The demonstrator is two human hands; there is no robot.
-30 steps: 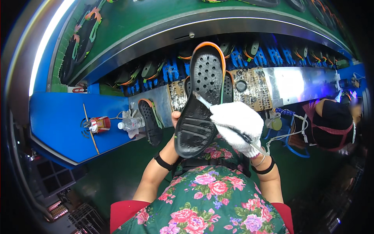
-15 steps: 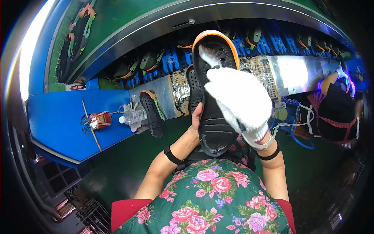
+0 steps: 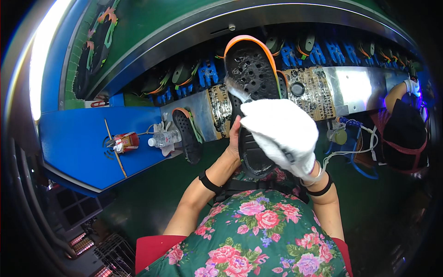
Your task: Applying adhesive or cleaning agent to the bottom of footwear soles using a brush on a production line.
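Observation:
In front of me my bare left hand grips the left edge of a long black shoe sole, with holes in its front part and an orange rim round the toe. It is held tilted, toe end away from me, its wet-looking face up. My right hand, in a white knit glove, is closed round a brush with pale bristles. The bristles lie at the sole's left edge; the glove hides most of the handle. A second sole shows only as a strip behind the first. Another black sole leans on the bench edge at left.
On the blue table are a red can with a stick and a clear plastic bottle. Ahead, a metal ledge fronts a line of shoes on blue holders. A co-worker is at far right.
The brush has moved from the middle of the toe area to the sole's left edge, my right hand shifting slightly nearer. The sole's position has changed slightly, uncovering its holes.

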